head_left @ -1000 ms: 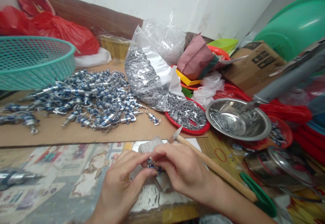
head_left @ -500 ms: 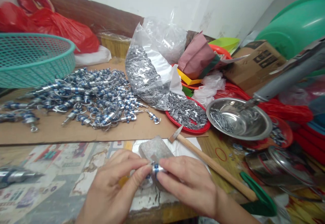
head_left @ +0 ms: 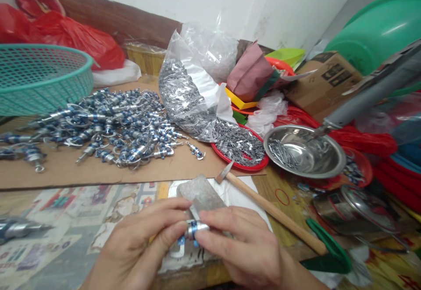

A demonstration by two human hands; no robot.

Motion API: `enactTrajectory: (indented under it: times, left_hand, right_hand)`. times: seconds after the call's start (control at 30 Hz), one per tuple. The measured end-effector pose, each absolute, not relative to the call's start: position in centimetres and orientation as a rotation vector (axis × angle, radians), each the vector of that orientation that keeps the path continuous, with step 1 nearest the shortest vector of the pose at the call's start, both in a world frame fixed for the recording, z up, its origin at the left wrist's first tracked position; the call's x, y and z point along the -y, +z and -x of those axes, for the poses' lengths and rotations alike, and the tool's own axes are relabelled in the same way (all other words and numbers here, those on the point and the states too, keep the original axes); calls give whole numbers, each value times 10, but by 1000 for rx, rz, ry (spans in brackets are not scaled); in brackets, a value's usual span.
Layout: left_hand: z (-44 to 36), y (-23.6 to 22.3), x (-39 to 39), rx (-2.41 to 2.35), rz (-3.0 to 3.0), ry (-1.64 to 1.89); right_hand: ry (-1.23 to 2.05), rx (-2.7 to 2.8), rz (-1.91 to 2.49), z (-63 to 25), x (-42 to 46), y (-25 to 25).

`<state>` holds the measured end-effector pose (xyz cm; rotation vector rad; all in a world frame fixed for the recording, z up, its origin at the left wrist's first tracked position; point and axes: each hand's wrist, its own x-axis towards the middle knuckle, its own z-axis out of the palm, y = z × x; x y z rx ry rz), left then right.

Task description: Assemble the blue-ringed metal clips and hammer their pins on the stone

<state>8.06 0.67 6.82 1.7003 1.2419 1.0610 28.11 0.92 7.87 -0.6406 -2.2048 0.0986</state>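
Two hands met on one blue-and-silver fitting (head_left: 194, 228): our left hand (head_left: 141, 239) pinched one end between thumb and fingertips, while our right hand (head_left: 245, 239) held the other in a similarly narrow grip. We had it over a gray block (head_left: 202, 193), but could not tell whether they touched. A hammer (head_left: 272, 211) lay to our right; heaped fittings (head_left: 128, 125) covered cardboard (head_left: 98, 177) farther left.
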Motion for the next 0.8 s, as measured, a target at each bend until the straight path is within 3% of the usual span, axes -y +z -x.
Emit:
enactTrajectory:
  times: [0.2, 0.37, 0.53, 0.67, 0.8]
  left_hand:
    - [-102, 62, 3, -1257, -790, 1039]
    - [-112, 60, 8, -1174, -621, 1140]
    - [-107, 60, -1, -1065, -706, 1005]
    - [-102, 56, -9, -970, -829, 894]
    - [-100, 50, -14, -885, -846, 825]
  right_hand:
    - [450, 1951, 815, -267, 2, 71]
    - [744, 2028, 1048, -276, -12, 79]
    - [165, 1987, 1779, -332, -89, 75]
    - [111, 1991, 2001, -361, -130, 58]
    - [100, 2003, 1942, -366, -138, 50]
